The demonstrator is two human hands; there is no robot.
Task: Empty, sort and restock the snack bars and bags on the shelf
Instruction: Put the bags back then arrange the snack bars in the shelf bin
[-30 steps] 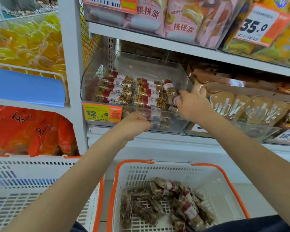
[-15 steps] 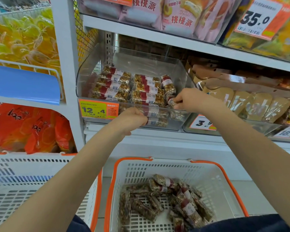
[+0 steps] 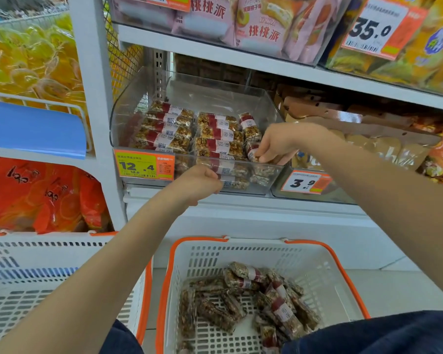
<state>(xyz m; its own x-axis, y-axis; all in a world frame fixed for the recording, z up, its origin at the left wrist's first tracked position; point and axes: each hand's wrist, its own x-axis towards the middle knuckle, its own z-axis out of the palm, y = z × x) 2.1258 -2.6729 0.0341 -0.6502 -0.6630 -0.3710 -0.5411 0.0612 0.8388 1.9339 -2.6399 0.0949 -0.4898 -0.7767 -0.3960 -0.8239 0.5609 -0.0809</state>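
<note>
Pinched in the right hand (image 3: 279, 144), a snack bar (image 3: 253, 152) is lowered into the clear bin (image 3: 128, 116); light, stiff, crinkly-wrapped, best held mid-length. Left hand (image 3: 198, 183) seemingly grips the bin's front.

Clear glossy plastic bin (image 3: 128, 103) holds nut bars (image 3: 215, 139) in shiny transparent wrappers with paper-like labels. White perforated plastic basket (image 3: 317, 272), matt, has orange rims. Shelf (image 3: 215, 51) looks like smooth white painted metal. Price tag (image 3: 143, 164) is glossy orange.
</note>
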